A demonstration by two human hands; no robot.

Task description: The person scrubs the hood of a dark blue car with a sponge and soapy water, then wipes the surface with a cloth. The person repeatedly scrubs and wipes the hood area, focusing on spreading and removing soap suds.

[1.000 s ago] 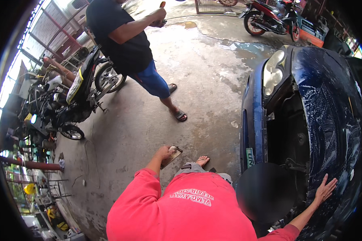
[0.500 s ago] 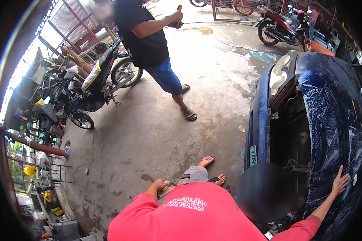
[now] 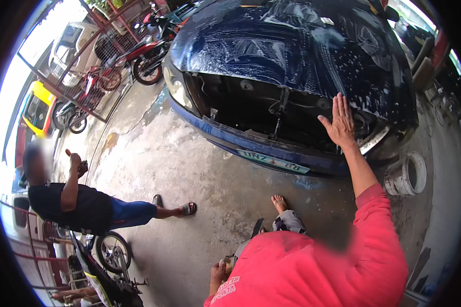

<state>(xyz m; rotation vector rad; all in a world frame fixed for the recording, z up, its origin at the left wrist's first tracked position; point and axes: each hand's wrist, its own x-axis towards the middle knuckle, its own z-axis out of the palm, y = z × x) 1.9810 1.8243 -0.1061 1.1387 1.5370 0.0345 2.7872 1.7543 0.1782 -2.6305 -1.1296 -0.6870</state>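
Observation:
My right hand (image 3: 340,123) is open and flat, its thumb apart. The fingertips lie at the front edge of a dark blue car hood (image 3: 251,38), which is wet and streaked with white suds; whether they press on it I cannot tell. Below the hood edge the car's front is an uncovered dark cavity (image 3: 251,105), with the blue bumper (image 3: 210,130) under it. Low at my waist, my left hand (image 3: 218,273) is closed around something pale, mostly hidden by the fingers and my red shirt.
A stained white bucket (image 3: 397,179) lies tipped beside the car's right front corner. At left stands a person in a black shirt (image 3: 77,207), holding something small. Near that person is a black motorcycle (image 3: 100,273); a red motorcycle (image 3: 146,61) stands by the mesh gate (image 3: 95,94).
My view has turned right, bringing the car's front ahead of me. My right hand has moved from the hood's surface to its front edge. My left hand stays closed.

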